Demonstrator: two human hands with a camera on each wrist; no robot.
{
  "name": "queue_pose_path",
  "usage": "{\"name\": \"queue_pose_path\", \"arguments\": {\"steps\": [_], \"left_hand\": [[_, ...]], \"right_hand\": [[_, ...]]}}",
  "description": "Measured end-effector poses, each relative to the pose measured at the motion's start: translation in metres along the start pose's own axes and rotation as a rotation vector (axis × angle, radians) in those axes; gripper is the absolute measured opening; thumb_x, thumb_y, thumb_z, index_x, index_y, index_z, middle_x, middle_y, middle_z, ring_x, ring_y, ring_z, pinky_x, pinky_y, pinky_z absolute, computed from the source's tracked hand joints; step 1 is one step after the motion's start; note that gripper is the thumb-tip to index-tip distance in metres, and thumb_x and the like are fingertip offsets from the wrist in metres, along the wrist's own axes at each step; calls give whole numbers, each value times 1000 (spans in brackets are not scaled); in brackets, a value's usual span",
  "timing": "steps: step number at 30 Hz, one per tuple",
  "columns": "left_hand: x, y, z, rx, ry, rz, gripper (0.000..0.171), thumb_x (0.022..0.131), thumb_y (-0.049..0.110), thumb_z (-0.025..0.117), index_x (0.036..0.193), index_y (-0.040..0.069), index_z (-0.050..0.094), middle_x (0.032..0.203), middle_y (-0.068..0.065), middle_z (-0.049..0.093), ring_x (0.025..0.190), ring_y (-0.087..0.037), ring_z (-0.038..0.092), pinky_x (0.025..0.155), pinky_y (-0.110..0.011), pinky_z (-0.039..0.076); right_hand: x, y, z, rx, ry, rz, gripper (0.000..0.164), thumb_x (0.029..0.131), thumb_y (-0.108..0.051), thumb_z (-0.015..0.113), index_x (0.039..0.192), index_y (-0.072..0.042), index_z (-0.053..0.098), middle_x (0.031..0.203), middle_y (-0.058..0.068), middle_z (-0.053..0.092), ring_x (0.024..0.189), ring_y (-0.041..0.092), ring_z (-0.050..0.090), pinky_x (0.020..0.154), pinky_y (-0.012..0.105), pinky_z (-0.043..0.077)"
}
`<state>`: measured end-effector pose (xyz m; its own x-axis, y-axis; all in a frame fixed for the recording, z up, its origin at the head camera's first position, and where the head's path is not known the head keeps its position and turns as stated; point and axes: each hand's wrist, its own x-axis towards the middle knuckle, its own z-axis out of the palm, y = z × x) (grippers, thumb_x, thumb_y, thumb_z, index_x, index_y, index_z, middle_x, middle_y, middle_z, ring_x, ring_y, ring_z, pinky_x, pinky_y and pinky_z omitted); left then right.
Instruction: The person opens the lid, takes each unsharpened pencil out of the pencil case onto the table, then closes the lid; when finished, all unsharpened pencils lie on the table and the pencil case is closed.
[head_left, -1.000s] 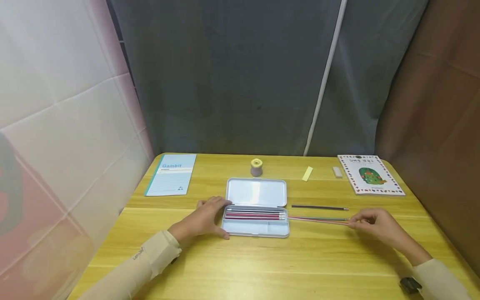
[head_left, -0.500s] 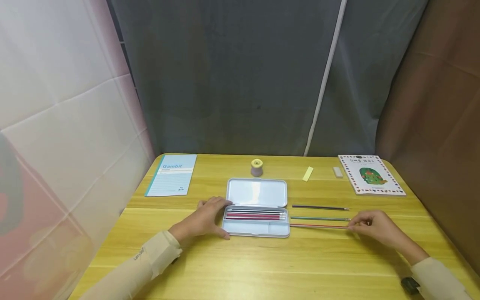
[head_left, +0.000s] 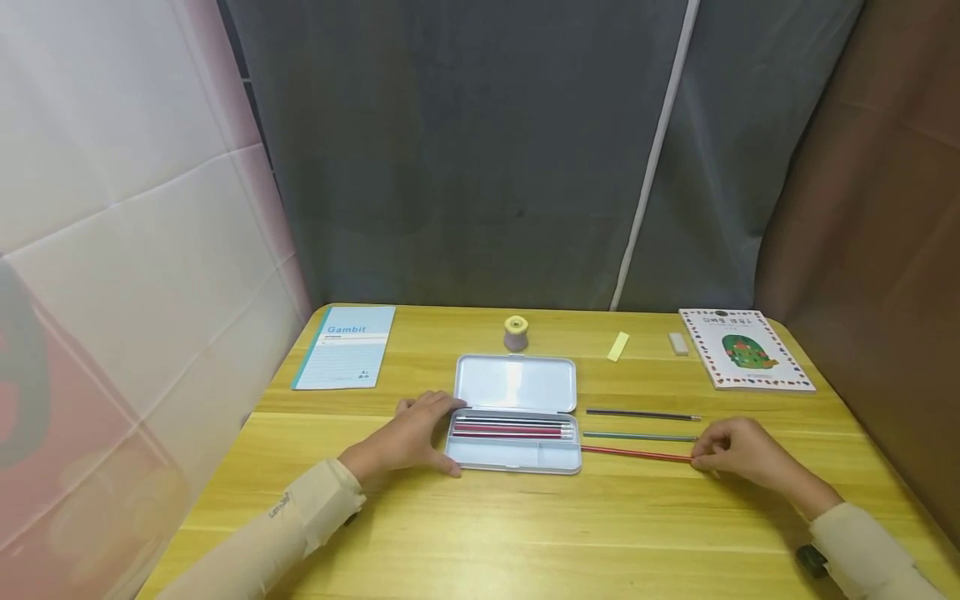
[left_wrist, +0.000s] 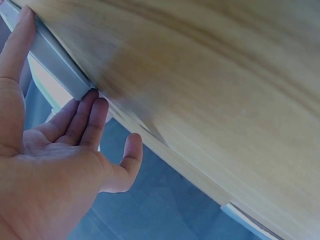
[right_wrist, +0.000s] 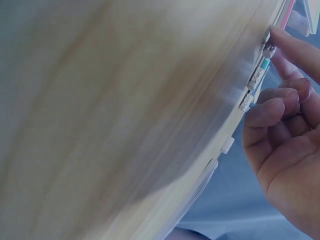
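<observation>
My left hand (head_left: 408, 437) holds the left end of an open, light-coloured pencil case (head_left: 492, 455), thumb at the front corner and fingers near the hinge. Several pencils (head_left: 510, 432) lie in its back compartment; the lid (head_left: 513, 383) leans back. To the right, my right hand (head_left: 742, 450) pinches the eraser end of a red pencil (head_left: 637, 453), whose other end reaches the case's right edge. Behind it on the table lie a green pencil (head_left: 637, 437) and a dark pencil (head_left: 641, 414). In the right wrist view the red pencil's end (right_wrist: 269, 51) shows at the fingertips.
A spool-shaped object with a yellow top (head_left: 515, 333) stands behind the lid. Farther right lie a yellow strip (head_left: 618, 347), a white eraser (head_left: 678, 344) and a picture-covered book (head_left: 746, 350). A blue Gambit notebook (head_left: 345, 348) lies back left on the wooden table (head_left: 465, 533).
The right hand has drawn its pencils apart: the green one now lies loose on the table, and the red one has shifted towards the front. The left hand stays at the case.
</observation>
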<state>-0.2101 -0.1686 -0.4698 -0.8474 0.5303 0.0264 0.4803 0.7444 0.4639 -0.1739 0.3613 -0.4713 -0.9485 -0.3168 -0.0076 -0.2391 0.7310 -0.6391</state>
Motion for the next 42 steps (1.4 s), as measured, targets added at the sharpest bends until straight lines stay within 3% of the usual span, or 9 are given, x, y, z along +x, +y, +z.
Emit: {"name": "queue_pose_path", "arguments": {"steps": [5, 14, 20, 29, 35, 42], "left_hand": [[0, 0, 0, -6, 0, -7, 107, 64, 52, 101, 150, 9, 55, 147, -4, 63, 138, -25, 52, 105, -55, 31], [-1, 3, 0, -15, -11, -16, 107, 64, 50, 101, 151, 9, 55, 148, -4, 62, 140, -26, 51, 106, -54, 31], [0, 2, 0, -10, -6, -13, 107, 64, 49, 101, 151, 8, 54, 150, -6, 61, 139, -26, 52, 105, -54, 31], [0, 0, 1, -13, -4, -2, 107, 64, 50, 101, 151, 7, 55, 149, -6, 62, 138, -26, 52, 105, -54, 30], [-1, -1, 2, -17, -9, 1, 107, 64, 51, 101, 150, 7, 55, 149, -7, 62, 139, -28, 52, 106, -56, 30], [-1, 0, 1, -11, -5, 7, 107, 65, 51, 100, 151, 7, 55, 148, -6, 62, 138, -27, 52, 104, -56, 31]], "right_hand": [[1, -1, 0, -12, -2, 15, 7, 85, -14, 89, 86, -13, 81, 77, -4, 67, 66, 1, 44, 60, 23, 40], [-1, -2, 2, -26, 19, 32, 9, 84, -15, 90, 87, -12, 82, 81, -2, 72, 68, 2, 45, 60, 23, 40], [7, -13, 5, -7, 80, 26, 8, 88, -22, 88, 89, -15, 83, 70, -5, 63, 63, 2, 45, 57, 24, 39], [42, -56, 26, 60, 143, -111, 9, 93, -18, 84, 96, -10, 85, 69, -5, 58, 64, 3, 46, 58, 25, 41], [69, -83, 48, 96, 87, -176, 6, 92, -18, 84, 94, -12, 85, 67, -5, 57, 60, 5, 43, 59, 25, 40], [92, -106, 72, 93, -4, -177, 8, 91, -15, 85, 95, -9, 85, 60, -7, 49, 55, 4, 37, 55, 23, 35]]}}
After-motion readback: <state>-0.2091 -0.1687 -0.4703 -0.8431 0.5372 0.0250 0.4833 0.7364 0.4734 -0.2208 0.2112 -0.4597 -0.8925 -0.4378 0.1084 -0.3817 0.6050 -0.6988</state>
